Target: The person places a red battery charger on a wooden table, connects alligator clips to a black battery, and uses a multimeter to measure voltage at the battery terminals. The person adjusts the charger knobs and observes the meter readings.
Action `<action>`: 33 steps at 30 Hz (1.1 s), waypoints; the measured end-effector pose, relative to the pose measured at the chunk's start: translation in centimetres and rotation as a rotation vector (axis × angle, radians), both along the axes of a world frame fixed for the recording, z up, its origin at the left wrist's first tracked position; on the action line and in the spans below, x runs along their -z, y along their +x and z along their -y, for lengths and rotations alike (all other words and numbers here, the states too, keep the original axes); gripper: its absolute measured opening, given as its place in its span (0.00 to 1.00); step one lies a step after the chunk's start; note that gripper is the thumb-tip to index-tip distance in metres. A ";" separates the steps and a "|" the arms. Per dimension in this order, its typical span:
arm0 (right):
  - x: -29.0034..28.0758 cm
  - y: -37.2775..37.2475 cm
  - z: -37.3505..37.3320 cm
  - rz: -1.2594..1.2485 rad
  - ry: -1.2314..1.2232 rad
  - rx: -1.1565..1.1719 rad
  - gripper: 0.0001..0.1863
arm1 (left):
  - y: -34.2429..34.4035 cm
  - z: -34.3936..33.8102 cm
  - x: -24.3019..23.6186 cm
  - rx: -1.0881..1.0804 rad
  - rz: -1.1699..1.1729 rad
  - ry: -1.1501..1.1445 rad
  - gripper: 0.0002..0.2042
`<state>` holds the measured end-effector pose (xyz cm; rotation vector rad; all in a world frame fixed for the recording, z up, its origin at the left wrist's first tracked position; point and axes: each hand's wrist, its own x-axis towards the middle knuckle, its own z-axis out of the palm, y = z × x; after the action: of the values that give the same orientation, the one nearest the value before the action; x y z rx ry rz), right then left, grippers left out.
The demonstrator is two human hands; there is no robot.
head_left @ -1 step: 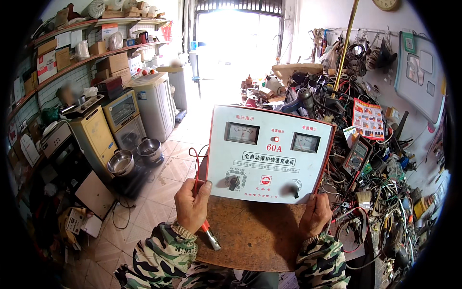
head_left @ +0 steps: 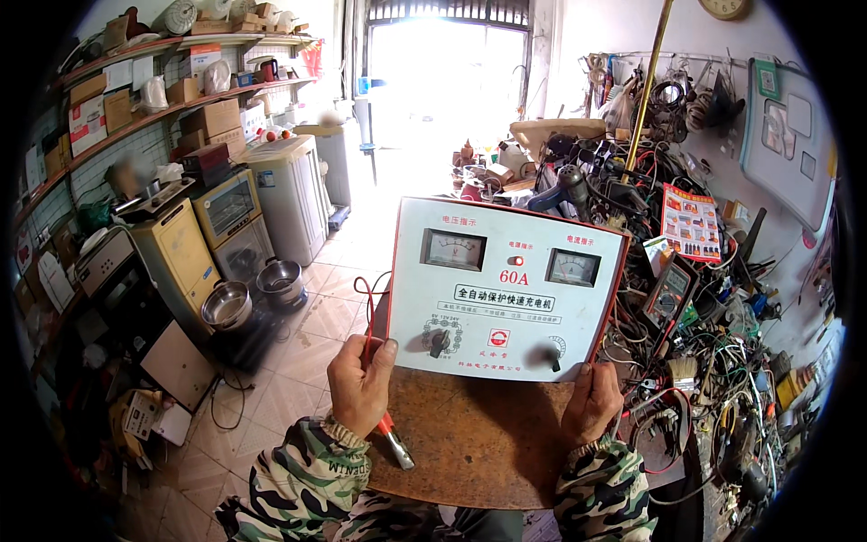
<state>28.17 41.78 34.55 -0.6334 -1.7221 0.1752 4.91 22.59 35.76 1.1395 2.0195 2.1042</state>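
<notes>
Between my hands a battery charger (head_left: 497,307) is tilted up, its white front panel with two dial meters and two black knobs facing me and red edges at its sides. My left hand (head_left: 361,384) grips its lower left corner, thumb on the front. At the lower right corner my right hand (head_left: 592,400) holds the casing, fingers mostly hidden behind it. A red-handled clamp (head_left: 396,443) with a metal tip hangs below my left hand, and a thin red cable runs up beside the charger. Beneath lies a worn brown wooden tabletop (head_left: 470,443).
A tangled heap of cables and tools fills the bench (head_left: 713,434) at right, with a multimeter (head_left: 671,287) on it. Two metal pots (head_left: 227,305), a yellow cabinet (head_left: 178,262) and a washing machine (head_left: 287,199) stand at left under laden shelves (head_left: 163,112). A bright doorway lies ahead.
</notes>
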 end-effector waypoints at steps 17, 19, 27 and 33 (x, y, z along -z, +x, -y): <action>0.2 0.5 -0.2 0.079 0.001 0.020 0.04 | 0.1 0.0 0.1 0.004 0.013 -0.009 0.15; 0.9 0.5 -0.3 0.049 -0.111 -0.013 0.05 | 0.1 -0.1 -0.1 0.017 0.027 -0.001 0.14; 0.6 0.1 0.0 -0.026 -0.312 -0.087 0.07 | 0.1 -0.3 0.3 0.040 0.031 0.006 0.14; 0.8 -0.2 -0.3 -0.050 -0.207 -0.064 0.11 | 0.1 -0.1 0.0 0.044 0.011 0.007 0.14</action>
<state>27.98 42.09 33.73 -0.7190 -1.6895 0.4156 5.05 22.74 35.72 1.1595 1.9653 2.0940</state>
